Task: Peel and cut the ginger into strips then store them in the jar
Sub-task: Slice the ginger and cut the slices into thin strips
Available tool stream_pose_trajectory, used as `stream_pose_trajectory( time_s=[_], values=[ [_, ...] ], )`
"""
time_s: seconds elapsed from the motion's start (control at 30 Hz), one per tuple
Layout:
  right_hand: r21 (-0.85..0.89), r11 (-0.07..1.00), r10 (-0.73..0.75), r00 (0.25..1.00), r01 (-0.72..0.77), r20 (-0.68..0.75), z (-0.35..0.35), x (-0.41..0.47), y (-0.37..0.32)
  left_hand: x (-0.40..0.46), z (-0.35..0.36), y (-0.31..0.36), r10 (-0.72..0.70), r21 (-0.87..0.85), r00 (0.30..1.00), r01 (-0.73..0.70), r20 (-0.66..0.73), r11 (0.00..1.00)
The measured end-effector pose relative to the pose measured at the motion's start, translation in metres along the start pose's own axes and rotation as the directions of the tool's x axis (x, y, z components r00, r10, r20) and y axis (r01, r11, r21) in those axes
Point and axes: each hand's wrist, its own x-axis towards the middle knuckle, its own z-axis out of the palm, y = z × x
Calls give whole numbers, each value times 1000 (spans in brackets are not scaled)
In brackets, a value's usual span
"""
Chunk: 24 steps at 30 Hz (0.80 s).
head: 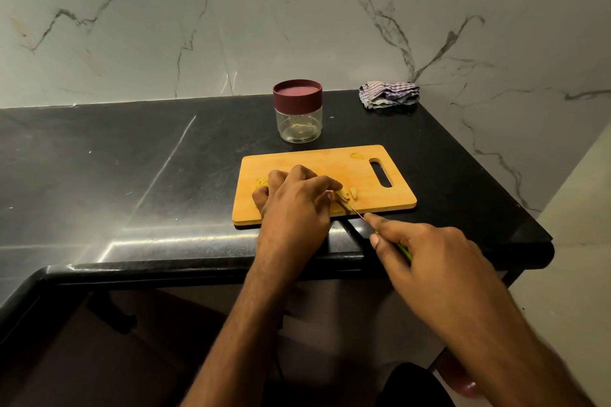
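The left hand point(294, 198) pins the ginger point(344, 196) to the cutting board point(330, 162), fingers curled. The right hand point(426, 258) grips the knife point(358, 215), blade angled into the ginger's right end. The lidded jar point(297, 112) stands behind the board.

— Where's the ginger point(344, 196)?
— Pale yellow, on the wooden cutting board point(380, 200), mostly hidden under a hand; a few cut pieces point(353, 192) show just right of it, more point(262, 182) at its left.
— And the knife point(358, 215)?
— Thin blade angled down onto the ginger, green handle toward the counter's edge.
— The jar point(298, 124)?
— Clear glass, maroon lid point(297, 92) on, upright behind the board, a few pale bits inside.
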Motion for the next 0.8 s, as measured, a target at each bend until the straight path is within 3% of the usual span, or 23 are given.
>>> stream_pose_trajectory(
  time_s=[0.53, 0.8],
  values=[
    [36, 998, -40, 998, 42, -50, 13, 14, -7, -4, 2, -5, -99, -155, 983, 75, -154, 985],
    [22, 999, -34, 998, 35, -50, 16, 17, -13, 1, 4, -9, -80, -71, 987, 70, -142, 995]
  ],
)
